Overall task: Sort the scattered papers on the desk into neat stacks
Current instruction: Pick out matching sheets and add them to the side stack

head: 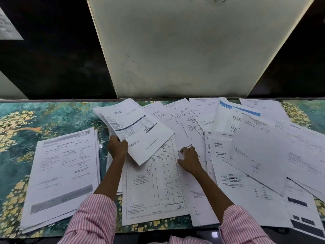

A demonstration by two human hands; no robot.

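Left hand (117,147) grasps a lifted sheet (133,127) by its near-left edge; the sheet's long axis runs diagonally, heading toward the far left. Right hand (190,159) rests with bent fingers on the loose papers (246,138); whether it grips one cannot be told. A squared stack (61,173) lies at left, long axis near-to-far. The desk (17,120) has a teal, yellow-flowered cover. Behind it stand a white panel (193,46) and a dark wall (52,59).

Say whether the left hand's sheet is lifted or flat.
Lifted: the left hand grips the white printed sheet with a dark band, tilted over other papers.
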